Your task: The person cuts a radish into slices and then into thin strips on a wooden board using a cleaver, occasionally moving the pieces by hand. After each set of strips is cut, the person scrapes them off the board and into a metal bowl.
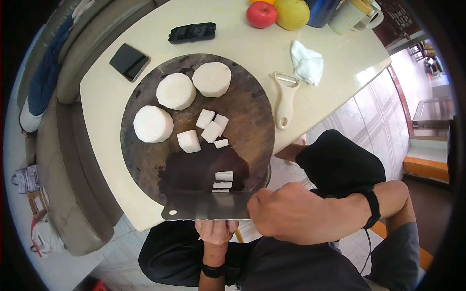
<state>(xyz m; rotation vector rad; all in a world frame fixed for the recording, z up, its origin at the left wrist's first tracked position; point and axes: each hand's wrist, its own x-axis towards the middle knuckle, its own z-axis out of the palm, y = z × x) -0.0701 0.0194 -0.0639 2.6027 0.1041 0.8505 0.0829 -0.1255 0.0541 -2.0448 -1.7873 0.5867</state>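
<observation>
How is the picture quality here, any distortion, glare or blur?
Head view: heavy fisheye bend, black corners; the area beyond the table at far right is washed out by daylight; the cutting board, cleaver and right hand look sharp, shadows soft.

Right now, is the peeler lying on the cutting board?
No, the peeler lies on the table, beside the cutting board, not on it.

Cleaver [208, 206] handle inside right hand [291, 216] grip, left hand [216, 232] fingertips behind blade
</observation>
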